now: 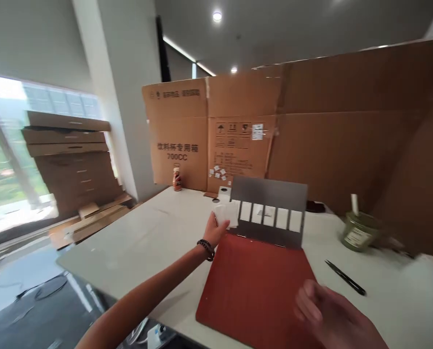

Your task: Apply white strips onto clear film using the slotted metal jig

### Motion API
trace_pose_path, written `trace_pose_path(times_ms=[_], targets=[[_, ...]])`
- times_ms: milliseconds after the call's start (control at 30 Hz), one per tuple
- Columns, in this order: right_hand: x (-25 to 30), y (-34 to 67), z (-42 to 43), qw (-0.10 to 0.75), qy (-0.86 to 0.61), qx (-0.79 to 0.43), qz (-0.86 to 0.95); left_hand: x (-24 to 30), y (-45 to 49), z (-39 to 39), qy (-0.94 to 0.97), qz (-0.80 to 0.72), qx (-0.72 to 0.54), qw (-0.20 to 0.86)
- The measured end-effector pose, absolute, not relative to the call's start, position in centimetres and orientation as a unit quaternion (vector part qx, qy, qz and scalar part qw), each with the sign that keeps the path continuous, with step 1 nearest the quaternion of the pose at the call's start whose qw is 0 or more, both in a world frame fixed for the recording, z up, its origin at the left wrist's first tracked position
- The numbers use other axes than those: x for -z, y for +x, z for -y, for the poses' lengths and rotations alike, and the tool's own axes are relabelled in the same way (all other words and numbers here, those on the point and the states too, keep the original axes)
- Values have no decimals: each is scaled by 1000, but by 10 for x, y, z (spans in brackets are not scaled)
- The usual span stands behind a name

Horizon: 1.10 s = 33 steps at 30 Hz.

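Window (pixel 5 94) glaring at left; ceiling lamps (pixel 217 17) lit; right hand (pixel 328 310) motion-blurred; edges stretched

From the head, the view faces forward and slightly down across the bench (pixel 136 232), with left hand (pixel 214 232) and right hand (pixel 323 310) close below, reaching the far cardboard screen (pixel 332 140), ceiling (pixel 292 26) and left-side window (pixel 1 131).

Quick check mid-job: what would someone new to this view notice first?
Probably the red mat, the boldest colour, lying on the white table with the blurred right hand over its near right part. Behind it stands a dark grey panel with a row of white rectangles, the left hand holding something thin and white by its left end. Tall brown cardboard fills the background.
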State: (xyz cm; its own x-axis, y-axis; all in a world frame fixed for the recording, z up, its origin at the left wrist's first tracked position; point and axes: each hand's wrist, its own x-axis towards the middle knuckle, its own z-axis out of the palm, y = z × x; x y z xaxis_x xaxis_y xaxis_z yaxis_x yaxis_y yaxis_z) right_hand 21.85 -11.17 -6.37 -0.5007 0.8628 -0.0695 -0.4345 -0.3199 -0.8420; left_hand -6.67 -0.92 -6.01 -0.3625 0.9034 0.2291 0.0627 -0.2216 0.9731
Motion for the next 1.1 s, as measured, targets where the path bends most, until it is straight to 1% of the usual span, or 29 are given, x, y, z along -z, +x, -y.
trace_pose_path(times_ms=[167,300,400,533,633,900,1100], targets=[[54,211,28,500,-380,-638,447,77,-4,-30,484,-476,-586,442],[69,193,-25,518,-436,-555,482,88,13,-33,483,-451,-559,501],[88,182,-40,518,-460,-508,512,96,16,-27,479,-436,-551,526],[104,178,-39,494,-428,-499,569,105,18,-22,471,-426,-548,545],[110,179,-36,496,-411,-489,588,108,18,-20,468,-423,-546,551],[112,181,-31,503,-409,-482,589,106,19,-13,434,-418,-535,593],[111,186,-27,518,-424,-478,569,108,19,-16,388,-400,-550,623]])
